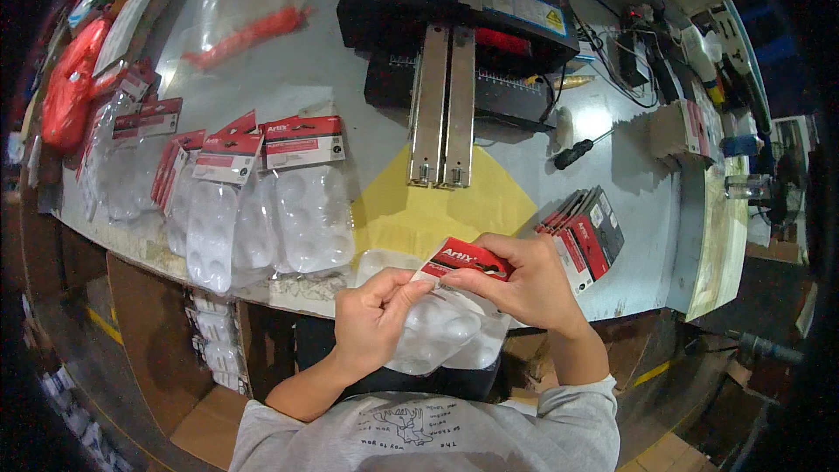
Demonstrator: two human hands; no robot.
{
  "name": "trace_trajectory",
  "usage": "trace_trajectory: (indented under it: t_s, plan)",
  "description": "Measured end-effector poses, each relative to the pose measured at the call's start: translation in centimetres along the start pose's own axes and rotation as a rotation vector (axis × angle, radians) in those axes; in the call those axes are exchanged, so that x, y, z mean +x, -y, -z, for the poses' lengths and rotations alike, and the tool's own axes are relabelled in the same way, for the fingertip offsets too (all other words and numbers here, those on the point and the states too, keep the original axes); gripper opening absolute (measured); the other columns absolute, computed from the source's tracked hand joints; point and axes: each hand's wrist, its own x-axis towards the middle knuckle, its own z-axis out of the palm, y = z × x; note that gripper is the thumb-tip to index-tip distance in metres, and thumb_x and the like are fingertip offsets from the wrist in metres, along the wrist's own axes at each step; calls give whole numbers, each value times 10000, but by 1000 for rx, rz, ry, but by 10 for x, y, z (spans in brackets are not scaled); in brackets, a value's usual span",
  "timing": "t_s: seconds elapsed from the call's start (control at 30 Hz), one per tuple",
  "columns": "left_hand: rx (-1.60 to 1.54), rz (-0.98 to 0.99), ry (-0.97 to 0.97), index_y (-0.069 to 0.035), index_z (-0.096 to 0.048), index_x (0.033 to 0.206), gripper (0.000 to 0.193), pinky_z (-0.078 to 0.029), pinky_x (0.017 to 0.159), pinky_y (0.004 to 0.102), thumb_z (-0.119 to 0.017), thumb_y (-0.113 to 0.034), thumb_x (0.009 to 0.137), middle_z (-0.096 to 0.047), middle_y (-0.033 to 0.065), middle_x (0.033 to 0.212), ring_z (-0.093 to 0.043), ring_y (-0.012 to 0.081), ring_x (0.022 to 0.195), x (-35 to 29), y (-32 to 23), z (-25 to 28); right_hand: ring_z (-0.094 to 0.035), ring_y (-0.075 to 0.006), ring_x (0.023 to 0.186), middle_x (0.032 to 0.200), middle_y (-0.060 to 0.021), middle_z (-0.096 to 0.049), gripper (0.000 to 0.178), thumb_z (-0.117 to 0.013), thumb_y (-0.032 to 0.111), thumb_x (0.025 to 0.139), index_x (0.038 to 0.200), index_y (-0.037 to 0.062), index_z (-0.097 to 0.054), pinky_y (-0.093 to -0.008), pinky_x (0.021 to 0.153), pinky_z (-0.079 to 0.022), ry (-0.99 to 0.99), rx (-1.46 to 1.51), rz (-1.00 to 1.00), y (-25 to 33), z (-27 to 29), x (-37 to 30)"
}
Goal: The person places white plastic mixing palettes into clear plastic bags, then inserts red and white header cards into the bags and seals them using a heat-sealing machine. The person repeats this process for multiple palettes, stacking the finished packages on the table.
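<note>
- L hand point(374, 319): fingers pinched shut on top edge of clear plastic bag w/ white round-well paint palette point(441, 332), at near table edge, in front of chest.
- R hand point(524, 284): fingers closed on folded red-and-white card header point(463, 260), set over bag mouth.
- Finished packs w/ red headers point(262, 201) lie to left on grey table point(297, 70).
- Stack of red header cards point(587, 236) just right of R hand.
- Black sealing machine w/ metal rails point(450, 44) behind, well apart.

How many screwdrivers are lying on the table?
1. The screwdriver lies on the table right of the black machine, beyond the card stack. Others may be hidden in the clutter.
</note>
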Motion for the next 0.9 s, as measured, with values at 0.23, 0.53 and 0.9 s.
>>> trace_trajectory:
  t_s: [0.23,0.53,0.9]
  plan:
    - [23,-149,-294,47,-654,841,202,-416,586,216,-612,-149,869,-615,-6,715,-515,67,644,12,3,9,-601,-121,592,727,-86,-666,330,-737,273,749,902,-12,-674,-261,547,-486,-7,238,-180,-28,7,-5]
    - [5,-130,-320,63,-641,918,233,-417,635,207,-587,-162,894,-621,11,759,-495,58,697,17,15,12,-582,-78,584,728,-68,-643,154,-638,88,840,884,-57,-661,-190,546,-484,58,677,-368,-45,-11,-21]
    - [332,-222,-358,25,-518,906,263,-409,653,317,-424,-215,954,-557,142,746,-514,232,676,73,21,1,-551,-107,578,708,-67,-606,167,-585,116,844,868,-41,-637,-219,550,-460,-127,783,-481,-61,-24,26]
